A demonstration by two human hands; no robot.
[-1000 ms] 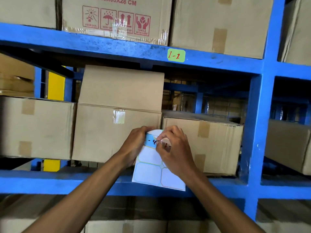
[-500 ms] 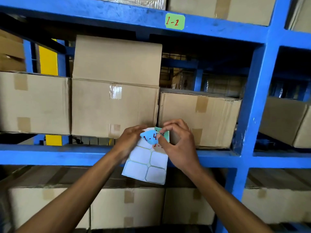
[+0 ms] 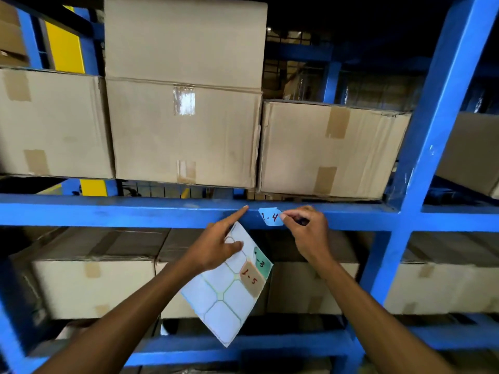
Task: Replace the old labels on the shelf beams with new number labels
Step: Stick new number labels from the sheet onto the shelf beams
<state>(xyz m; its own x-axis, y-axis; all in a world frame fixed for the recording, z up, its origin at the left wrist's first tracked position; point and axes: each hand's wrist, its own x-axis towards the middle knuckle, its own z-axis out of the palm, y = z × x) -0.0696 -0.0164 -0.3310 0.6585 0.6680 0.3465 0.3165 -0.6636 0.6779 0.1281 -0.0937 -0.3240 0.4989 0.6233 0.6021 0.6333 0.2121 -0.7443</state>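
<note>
I've brought the blue "1-4" label [image 3: 270,217] off the sheet and up to the shelf beam [image 3: 108,211]; my right hand [image 3: 306,230] pinches its 3 o'clock edge. My left hand [image 3: 216,245] holds the label sheet [image 3: 224,298], forefinger pointing at the beam. Pressing it flat comes next, I judge.

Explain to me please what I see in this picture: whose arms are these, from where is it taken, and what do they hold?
No machine is here: a person works with bare hands, and a camera worn on the head looks forward and down at them. The right hand pinches a pale blue label marked "1-4" against the blue shelf beam. The left hand holds a sheet of labels with its thumb and points its forefinger at the beam. Two labels remain on the sheet, "1-3" and "1-5". Cardboard boxes stand on the shelf above.
</note>
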